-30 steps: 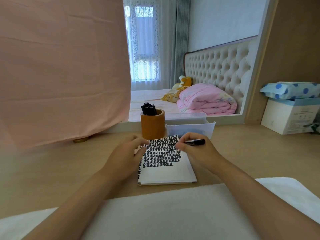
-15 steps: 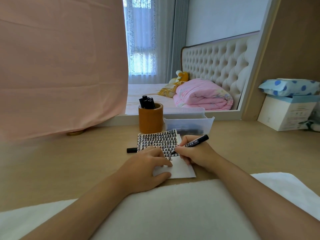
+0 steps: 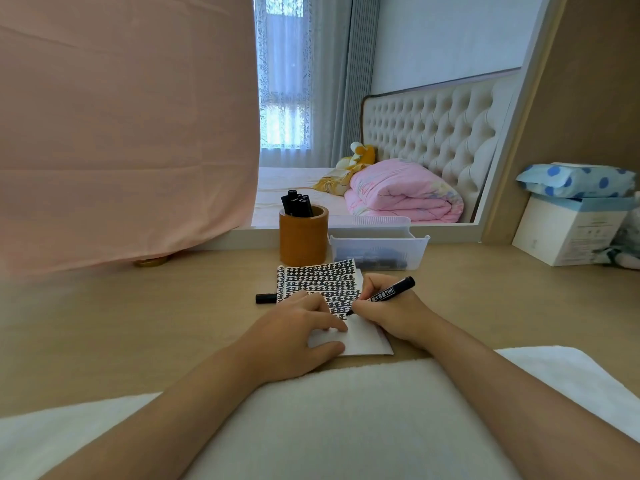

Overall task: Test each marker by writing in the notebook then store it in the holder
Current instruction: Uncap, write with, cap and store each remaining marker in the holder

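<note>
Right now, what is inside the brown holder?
Several black markers stand inside the holder, tops sticking out. Its wall hides their lower parts and the bottom.

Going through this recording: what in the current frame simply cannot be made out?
Head view: dark items in the clear bin, blurred by its frosted wall.
Head view: number of markers in the holder; they overlap and its wall hides their lower parts.
Head view: lower left of the notebook, covered by the left hand.
Head view: whether the marker in the right hand touches paper, too small to tell.
</note>
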Demonstrator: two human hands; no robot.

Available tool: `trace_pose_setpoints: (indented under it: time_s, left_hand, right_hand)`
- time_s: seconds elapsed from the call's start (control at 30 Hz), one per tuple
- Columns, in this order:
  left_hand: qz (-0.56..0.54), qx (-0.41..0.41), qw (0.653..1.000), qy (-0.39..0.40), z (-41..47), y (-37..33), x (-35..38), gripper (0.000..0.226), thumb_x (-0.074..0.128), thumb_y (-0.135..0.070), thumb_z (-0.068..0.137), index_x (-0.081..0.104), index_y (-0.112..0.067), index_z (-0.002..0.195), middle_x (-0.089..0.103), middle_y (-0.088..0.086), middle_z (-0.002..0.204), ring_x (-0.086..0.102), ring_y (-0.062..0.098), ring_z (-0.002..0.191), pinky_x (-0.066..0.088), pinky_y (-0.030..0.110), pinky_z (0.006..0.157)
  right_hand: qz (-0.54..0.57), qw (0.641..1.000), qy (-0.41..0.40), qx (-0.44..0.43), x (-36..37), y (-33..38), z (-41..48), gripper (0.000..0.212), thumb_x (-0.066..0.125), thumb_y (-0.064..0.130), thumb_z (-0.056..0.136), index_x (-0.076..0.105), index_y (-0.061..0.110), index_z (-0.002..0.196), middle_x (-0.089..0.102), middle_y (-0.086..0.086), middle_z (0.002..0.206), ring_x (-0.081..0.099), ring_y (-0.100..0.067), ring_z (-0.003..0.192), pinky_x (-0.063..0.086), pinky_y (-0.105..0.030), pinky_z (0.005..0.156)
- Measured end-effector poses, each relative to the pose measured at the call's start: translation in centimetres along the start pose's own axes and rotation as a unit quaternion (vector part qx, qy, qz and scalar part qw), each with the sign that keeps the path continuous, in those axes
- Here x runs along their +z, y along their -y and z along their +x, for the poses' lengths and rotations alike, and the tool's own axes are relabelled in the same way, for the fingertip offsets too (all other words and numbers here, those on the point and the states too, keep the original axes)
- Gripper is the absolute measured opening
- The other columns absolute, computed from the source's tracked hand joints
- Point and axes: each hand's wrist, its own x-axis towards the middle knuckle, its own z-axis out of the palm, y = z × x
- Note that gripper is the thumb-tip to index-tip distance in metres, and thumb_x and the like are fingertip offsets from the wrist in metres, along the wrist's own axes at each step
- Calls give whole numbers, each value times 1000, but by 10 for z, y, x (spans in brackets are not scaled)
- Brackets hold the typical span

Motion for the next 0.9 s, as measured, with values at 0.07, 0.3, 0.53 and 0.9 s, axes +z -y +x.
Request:
trace_pose_setpoints:
  time_s: [0.07, 0.3, 0.53, 0.9]
  left_hand:
    - [-2, -3, 1000, 3, 0, 0, 0, 36, 56, -57, 89, 62, -43, 122, 49, -18, 102, 41, 2, 98, 45, 29, 84]
    - [-10, -17, 1000, 10, 2, 0, 0, 38, 57, -57, 89, 62, -42, 123, 49, -19, 104, 41, 2, 99, 45, 26, 84]
    - [-12, -13, 1000, 3, 0, 0, 1, 37, 57, -57, 88, 62, -42, 122, 48, -19, 102, 41, 2, 98, 46, 29, 84]
    - [-10, -16, 1000, 7, 2, 0, 0, 37, 57, -56, 89, 62, -43, 123, 49, -19, 104, 41, 2, 99, 46, 29, 85]
  right_hand:
    - [-14, 1000, 4, -13, 1, 0, 0, 27, 73, 6, 79, 56, 18, 62, 59, 3, 64, 50, -4, 58, 40, -18, 50]
    - [-10, 1000, -9, -14, 0, -1, 1, 27, 71, 2, 76, 54, 17, 60, 57, 5, 61, 48, -5, 59, 39, -18, 50]
    - [1, 1000, 26, -10, -3, 1, -2, 23, 71, 2, 78, 57, 14, 63, 58, 0, 66, 50, -8, 61, 39, -20, 51]
    - [4, 1000, 6, -6, 0, 0, 0, 23, 71, 4, 79, 58, 15, 63, 61, -4, 68, 53, -8, 62, 42, -20, 52]
